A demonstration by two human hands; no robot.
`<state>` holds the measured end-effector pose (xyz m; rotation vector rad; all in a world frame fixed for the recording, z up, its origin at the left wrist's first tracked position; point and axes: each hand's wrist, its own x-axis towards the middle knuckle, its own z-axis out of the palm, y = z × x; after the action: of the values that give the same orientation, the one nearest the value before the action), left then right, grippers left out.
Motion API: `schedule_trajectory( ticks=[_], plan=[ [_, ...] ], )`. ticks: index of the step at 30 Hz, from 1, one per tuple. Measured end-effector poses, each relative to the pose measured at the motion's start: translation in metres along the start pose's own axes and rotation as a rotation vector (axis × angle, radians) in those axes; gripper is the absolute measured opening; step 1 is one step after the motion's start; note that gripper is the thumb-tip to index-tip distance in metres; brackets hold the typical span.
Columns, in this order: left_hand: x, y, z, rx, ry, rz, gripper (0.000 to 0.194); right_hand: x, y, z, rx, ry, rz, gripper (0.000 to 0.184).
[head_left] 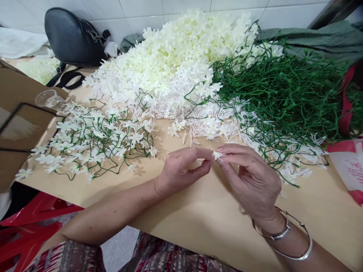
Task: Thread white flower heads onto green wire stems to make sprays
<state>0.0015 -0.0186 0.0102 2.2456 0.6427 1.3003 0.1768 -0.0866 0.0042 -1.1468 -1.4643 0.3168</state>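
Patterned clothing (170, 260) showed below left hand (184, 168) and right hand (251, 181) | tan bench (193, 223) spread beneath both | tiled wall (141, 8) stood beyond | small white flower (217, 155) sat between them, pinched by both hands' fingertips

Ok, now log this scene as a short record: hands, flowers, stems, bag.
Left hand: fingertips on small white flower
Right hand: pinching the same flower
Pale flower heap: far side of table, in the middle
Green stems: tangled, right of the heap
Stemmed flowers: spread on the table's left
Black bag: back left, behind stemmed flowers
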Motion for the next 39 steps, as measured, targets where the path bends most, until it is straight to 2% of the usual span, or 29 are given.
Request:
schedule_trajectory(
  ticks=[4,12,18,22,24,26,30,39],
  plan=[
    [-0.0009,-0.0017,0.0013,-0.035,-0.029,0.002,0.014,-0.0004,0.0035,-0.0016,0.052,0.006,0.047,0.029],
    [-0.0013,-0.0038,0.002,-0.026,0.017,-0.022,0.018,0.0063,0.0017,-0.0023,-0.112,-0.051,-0.099,0.032],
    [-0.0002,-0.0065,0.0002,-0.02,-0.005,0.022,0.017,0.0019,0.0013,-0.0004,0.029,-0.025,0.027,0.026],
    [0.0019,-0.007,-0.0018,-0.032,-0.034,0.028,0.016,-0.0013,0.0026,0.0007,0.031,0.022,0.137,0.035],
    [0.0026,-0.0066,-0.0025,-0.043,-0.037,0.026,0.015,-0.0003,0.0029,0.0003,-0.012,-0.004,0.107,0.038],
    [0.0024,-0.0056,-0.0025,-0.054,-0.022,0.019,0.013,0.0019,0.0028,-0.0007,-0.048,-0.033,0.009,0.036],
    [0.0002,-0.0033,-0.0004,-0.068,0.006,0.015,0.009,0.005,0.0025,-0.0022,-0.088,-0.012,-0.12,0.035],
    [0.0011,0.0006,0.0016,-0.256,-0.01,-0.123,0.003,0.0057,0.0035,0.0014,-0.002,0.017,-0.031,0.026]
  ],
)
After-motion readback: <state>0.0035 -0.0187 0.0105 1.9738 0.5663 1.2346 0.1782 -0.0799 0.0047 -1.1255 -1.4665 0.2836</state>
